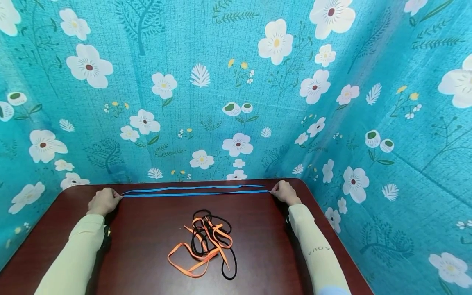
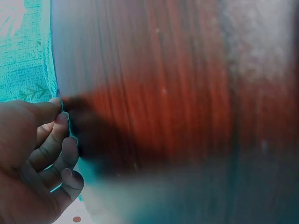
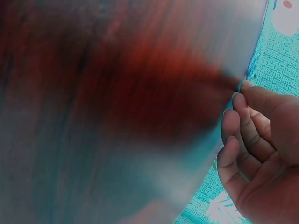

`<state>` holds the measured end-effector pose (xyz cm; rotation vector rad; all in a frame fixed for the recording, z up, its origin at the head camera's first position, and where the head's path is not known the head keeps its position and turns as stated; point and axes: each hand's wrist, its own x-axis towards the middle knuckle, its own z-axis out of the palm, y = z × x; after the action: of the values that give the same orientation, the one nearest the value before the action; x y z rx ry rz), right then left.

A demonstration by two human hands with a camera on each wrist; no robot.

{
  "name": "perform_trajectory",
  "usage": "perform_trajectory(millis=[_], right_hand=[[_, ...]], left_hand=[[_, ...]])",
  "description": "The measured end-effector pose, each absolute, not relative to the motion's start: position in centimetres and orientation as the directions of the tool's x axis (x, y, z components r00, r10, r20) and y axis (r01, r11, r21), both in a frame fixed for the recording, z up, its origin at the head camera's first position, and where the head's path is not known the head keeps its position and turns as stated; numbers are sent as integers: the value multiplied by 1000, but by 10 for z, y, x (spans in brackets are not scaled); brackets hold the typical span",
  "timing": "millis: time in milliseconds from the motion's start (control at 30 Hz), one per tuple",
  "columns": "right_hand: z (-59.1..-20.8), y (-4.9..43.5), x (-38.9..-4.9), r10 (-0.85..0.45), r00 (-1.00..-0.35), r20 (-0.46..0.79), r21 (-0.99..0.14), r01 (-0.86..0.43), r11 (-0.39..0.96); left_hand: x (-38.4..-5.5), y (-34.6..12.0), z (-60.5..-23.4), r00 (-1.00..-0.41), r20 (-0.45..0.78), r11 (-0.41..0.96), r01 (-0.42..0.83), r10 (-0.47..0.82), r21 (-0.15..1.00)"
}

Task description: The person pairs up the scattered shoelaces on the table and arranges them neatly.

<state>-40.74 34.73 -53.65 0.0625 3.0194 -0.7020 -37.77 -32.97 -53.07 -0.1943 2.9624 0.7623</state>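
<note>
A flat blue shoelace [image 1: 195, 194] lies stretched across the far side of the dark table in two nearly parallel strands. At its left end, my left hand [image 1: 104, 200] pinches the lace between thumb and fingertips. My right hand [image 1: 284, 191] pinches the right end of the front strand in the same way; the back strand's tip stops just short of it. Both wrist views show the thumb against the index finger, with the other fingers of the left hand [image 2: 44, 154] and right hand [image 3: 261, 144] loosely curled.
Closer to me on the brown table [image 1: 147, 233], an orange shoelace [image 1: 212, 255] lies tangled with a black lace [image 1: 235, 262]. A blue flowered cloth [image 1: 206, 131] hangs behind the table's far edge and along its right side.
</note>
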Motion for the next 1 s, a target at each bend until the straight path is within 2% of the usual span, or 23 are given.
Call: perform_trajectory(millis=[600, 1000], right_hand=[[-536, 341, -418, 142, -986, -84, -480, 165, 862], [-532, 339, -415, 119, -989, -83, -468, 144, 872]], left_hand=[[-383, -323, -532, -982, -91, 836, -189, -166, 515], [-385, -321, -532, -982, -89, 829, -189, -167, 527]])
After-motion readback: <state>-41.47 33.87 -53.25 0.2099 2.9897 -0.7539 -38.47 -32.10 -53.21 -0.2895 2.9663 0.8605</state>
